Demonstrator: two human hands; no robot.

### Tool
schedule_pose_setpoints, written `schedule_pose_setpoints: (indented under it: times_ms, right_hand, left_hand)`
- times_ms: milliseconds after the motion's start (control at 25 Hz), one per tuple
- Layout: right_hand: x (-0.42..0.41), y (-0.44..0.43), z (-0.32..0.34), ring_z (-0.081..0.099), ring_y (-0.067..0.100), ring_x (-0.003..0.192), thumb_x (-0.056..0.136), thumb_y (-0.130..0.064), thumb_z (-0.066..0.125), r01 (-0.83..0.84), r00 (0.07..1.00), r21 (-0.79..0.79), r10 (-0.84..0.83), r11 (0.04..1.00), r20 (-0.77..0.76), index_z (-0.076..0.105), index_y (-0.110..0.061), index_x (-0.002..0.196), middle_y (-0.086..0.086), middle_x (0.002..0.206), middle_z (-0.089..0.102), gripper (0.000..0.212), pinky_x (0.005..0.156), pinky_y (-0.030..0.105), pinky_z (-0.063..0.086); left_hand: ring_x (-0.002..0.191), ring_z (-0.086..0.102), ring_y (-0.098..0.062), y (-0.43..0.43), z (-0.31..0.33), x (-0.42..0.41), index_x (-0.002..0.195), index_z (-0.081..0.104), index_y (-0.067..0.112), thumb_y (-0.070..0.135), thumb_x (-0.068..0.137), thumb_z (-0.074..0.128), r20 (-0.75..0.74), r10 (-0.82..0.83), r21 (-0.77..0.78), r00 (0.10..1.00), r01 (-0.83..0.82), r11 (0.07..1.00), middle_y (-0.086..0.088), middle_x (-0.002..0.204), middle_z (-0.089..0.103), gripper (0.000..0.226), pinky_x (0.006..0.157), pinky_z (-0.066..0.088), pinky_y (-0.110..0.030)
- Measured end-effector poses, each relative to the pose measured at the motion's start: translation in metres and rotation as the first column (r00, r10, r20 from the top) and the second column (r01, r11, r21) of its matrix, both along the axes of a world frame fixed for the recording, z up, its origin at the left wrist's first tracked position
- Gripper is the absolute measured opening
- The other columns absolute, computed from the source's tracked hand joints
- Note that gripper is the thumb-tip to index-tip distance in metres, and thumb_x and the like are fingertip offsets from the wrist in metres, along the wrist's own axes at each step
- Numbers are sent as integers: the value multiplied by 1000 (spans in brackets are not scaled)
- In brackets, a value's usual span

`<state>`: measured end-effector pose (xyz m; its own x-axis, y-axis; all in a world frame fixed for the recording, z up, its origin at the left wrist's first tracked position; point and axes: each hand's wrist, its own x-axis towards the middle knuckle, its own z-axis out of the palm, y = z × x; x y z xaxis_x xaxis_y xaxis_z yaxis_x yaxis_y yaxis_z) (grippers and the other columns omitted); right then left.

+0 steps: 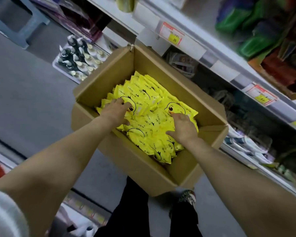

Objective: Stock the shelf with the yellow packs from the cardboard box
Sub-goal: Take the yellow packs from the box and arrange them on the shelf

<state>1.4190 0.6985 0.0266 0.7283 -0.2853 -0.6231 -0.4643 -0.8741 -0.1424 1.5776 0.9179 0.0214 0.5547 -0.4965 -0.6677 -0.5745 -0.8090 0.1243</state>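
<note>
- Box (pixel 106 79) open on floor (pixel 32 100), flaps out, far edge beside shelf (pixel 217 65).
- Left hand (pixel 117 109): fingers curl round packs (pixel 143 93).
- Right hand (pixel 183 127): fingers spread, pressing packs.

Shop aisle: white tiered shelves (pixel 212 54) along right, price tags (pixel 172 34) clipped to shelf edges, packaged goods (pixel 246 31) piled on them, tray of bottles (pixel 79 55) on grey floor (pixel 24 91), second rack (pixel 5 159) at left, open box (pixel 126 159) of identical yellow packs (pixel 143 93) standing beside shelves
</note>
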Motion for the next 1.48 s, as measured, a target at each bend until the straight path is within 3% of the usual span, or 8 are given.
schedule_pose_setpoints:
  times_ms: [200, 520, 680, 920, 1120, 1280, 1400, 1480]
  right_hand:
    - [9, -12, -17, 29, 27, 143, 84, -46, 73, 84, 971, -126, -53, 988, 233, 36, -18, 147, 9, 151, 38, 79, 116, 40, 28]
    - [22, -23, -37, 46, 32, 124, 87, -53, 67, 211, 962, -186, -171, 960, 212, 40, -10, 143, 14, 133, 51, 76, 101, 41, 37]
    - [26, -28, -43, 47, 29, 118, 87, -53, 66, 172, 972, -215, -130, 961, 194, 61, -18, 124, 9, 123, 56, 51, 93, 39, 37]
    - [18, -21, -52, 60, 29, 109, 87, -39, 73, 305, 933, 70, -313, 950, 177, 47, -19, 124, 6, 118, 64, 49, 77, 34, 43]
    - [10, -30, -36, 62, 35, 102, 89, -42, 69, 339, 910, 155, -365, 928, 198, 64, -13, 117, 10, 95, 68, 40, 72, 35, 44]
    - [-4, -37, -10, 48, 33, 72, 90, -44, 67, 351, 905, 224, -391, 909, 171, 38, -15, 64, 0, 60, 39, 49, 56, 34, 26]
    - [-24, -47, 12, 56, 37, 76, 89, -47, 67, 438, 850, 325, -504, 838, 155, 51, -6, 72, 8, 65, 51, 47, 59, 35, 33]
    - [-41, -58, 27, 64, 37, 84, 84, -52, 71, 509, 777, 440, -615, 740, 135, 66, 0, 88, 17, 81, 67, 52, 64, 36, 42]
  left_hand:
    - [141, 25, -32, -12, -19, 15, 145, 35, 26, 44, 79, 75, 28, -24, -88, 999, 26, 996, -11, 153, 27, 79, 109, 35, -45]
    - [143, 22, -31, -29, -44, 34, 147, 31, 27, 41, 78, 77, 111, -45, -92, 993, 55, 994, -10, 154, 27, 85, 114, 29, -43]
    - [137, 31, -29, -30, -56, 33, 144, 31, 29, 34, 78, 79, 125, -14, -75, 992, 23, 997, -8, 148, 30, 81, 98, 44, -43]
    - [123, 44, -30, -41, -61, 30, 134, 37, 23, 25, 81, 76, 313, -126, 30, 941, 123, 992, -8, 131, 47, 67, 99, 40, -43]
    - [127, 37, -30, -41, -50, 16, 127, 57, 26, 27, 90, 61, 358, -272, 212, 893, 206, 955, -8, 128, 50, 38, 104, 34, -41]
    - [120, 45, -31, -42, -21, -5, 126, 57, 19, 40, 87, 69, 151, -36, 32, 988, 32, 999, -10, 122, 51, 46, 93, 43, -40]
    - [113, 54, -36, -52, 8, -36, 136, 46, 8, 37, 92, 64, -146, 260, -191, 954, -286, 939, -15, 109, 57, 55, 82, 42, -34]
    - [130, 46, -35, -66, 30, -59, 147, 36, 6, 38, 98, 54, -235, 345, -255, 909, -401, 880, -20, 136, 52, 60, 98, 39, -36]
